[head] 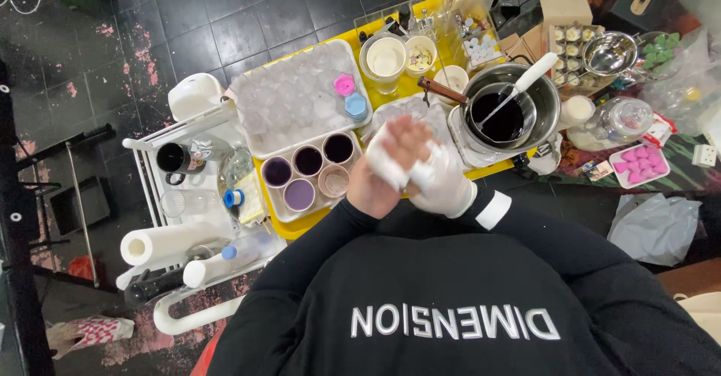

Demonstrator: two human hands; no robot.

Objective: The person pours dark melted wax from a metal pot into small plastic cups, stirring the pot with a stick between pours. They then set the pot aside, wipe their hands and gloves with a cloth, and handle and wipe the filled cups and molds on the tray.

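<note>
While the hands meet above the yellow table (315,222), left hand (390,173) bare — half-pulling a thin, crumpled white glove (387,167), right hand (443,184) already gloved.

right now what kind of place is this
Likely a small candle- or soap-making craft station: a pot of dark liquid, cups of purple liquid, and pink moulded pieces on a tray.

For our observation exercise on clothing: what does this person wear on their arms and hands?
Both arms are in long black sleeves. The right hand wears a thin white glove with a white cuff at the wrist. The left hand is only partly gloved, white over its fingers.
</note>
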